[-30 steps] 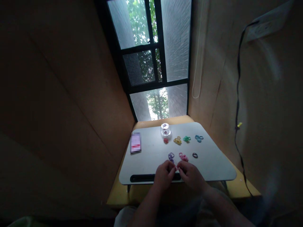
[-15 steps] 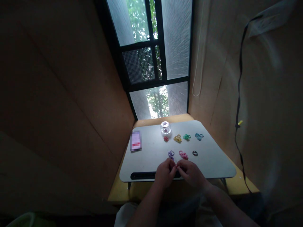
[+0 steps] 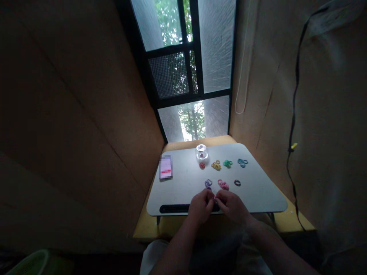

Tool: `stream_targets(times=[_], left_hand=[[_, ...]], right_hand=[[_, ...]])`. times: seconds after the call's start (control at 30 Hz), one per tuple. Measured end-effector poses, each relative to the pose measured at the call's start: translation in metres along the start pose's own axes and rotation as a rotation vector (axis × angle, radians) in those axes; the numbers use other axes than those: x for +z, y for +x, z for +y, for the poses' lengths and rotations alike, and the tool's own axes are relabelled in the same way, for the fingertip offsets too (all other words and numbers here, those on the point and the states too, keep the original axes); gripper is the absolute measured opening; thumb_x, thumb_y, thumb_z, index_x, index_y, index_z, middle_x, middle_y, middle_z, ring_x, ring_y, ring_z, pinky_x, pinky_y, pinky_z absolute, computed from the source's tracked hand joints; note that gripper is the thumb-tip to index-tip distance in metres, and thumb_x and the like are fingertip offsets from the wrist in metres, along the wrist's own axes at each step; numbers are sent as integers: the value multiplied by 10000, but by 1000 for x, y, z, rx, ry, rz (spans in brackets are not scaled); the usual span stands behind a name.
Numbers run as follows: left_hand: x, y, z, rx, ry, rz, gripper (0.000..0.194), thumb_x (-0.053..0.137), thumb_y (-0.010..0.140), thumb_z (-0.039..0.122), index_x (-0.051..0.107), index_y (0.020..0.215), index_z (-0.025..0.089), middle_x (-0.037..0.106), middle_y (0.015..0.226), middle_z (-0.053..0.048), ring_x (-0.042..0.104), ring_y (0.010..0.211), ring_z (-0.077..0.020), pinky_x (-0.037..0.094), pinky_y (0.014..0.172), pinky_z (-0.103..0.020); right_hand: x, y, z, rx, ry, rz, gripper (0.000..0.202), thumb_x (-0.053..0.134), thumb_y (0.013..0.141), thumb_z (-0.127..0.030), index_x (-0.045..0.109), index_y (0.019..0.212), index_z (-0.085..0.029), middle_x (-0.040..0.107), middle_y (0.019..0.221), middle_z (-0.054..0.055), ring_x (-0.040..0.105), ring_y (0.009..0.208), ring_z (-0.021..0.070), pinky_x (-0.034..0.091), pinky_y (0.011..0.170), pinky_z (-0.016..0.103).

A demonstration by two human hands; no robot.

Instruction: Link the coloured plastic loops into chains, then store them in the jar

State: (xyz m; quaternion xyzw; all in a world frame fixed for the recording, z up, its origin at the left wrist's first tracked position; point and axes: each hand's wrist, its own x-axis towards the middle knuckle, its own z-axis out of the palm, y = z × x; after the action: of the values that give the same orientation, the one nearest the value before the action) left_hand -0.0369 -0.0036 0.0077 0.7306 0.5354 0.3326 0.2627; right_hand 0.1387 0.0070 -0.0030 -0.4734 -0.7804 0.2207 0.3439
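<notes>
My left hand (image 3: 200, 207) and my right hand (image 3: 233, 207) meet over the front edge of a white lap table (image 3: 183, 183). The fingers of both are pinched, tips nearly touching. Something tiny and pale pinkish shows between them, too small to name. Just beyond my left fingers lie purple bands (image 3: 208, 183), which look like small hair ties, partly covered by the hand. Pink bands (image 3: 223, 185) rest beyond my right hand, with a dark band (image 3: 237, 183) to their right.
Farther back sit red (image 3: 202, 165), yellow (image 3: 216, 165), green (image 3: 227, 163) and blue bands (image 3: 242, 163). Behind the red ones stands a clear round container (image 3: 202, 156). A phone-like blurred item (image 3: 166, 167) lies at left. The table has a black slot (image 3: 174, 208) along its front.
The camera view has shifted slightly, so the table sits a little higher. Both hands stay pinched together at the same spot, with only small finger movement.
</notes>
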Motion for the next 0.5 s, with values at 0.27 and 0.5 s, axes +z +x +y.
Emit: stream_targets(times=[0.27, 0.5], left_hand=[[2, 1, -2, 2, 6, 16, 63, 543, 855, 190, 593, 870, 226, 637, 777, 33, 563, 708, -132, 376, 662, -230], [6, 2, -4, -19, 43, 33, 58, 555, 857, 221, 608, 880, 227, 630, 748, 37, 559, 678, -132, 362, 633, -236]], right_hand=[[-2, -1, 5, -38, 65, -17, 152, 494, 831, -184, 641, 861, -208, 654, 752, 3, 577, 692, 162, 420, 672, 274], [-3, 1, 2, -61, 51, -26, 138, 507, 864, -234, 607, 772, -206, 634, 719, 0, 574, 680, 157, 411, 651, 270]])
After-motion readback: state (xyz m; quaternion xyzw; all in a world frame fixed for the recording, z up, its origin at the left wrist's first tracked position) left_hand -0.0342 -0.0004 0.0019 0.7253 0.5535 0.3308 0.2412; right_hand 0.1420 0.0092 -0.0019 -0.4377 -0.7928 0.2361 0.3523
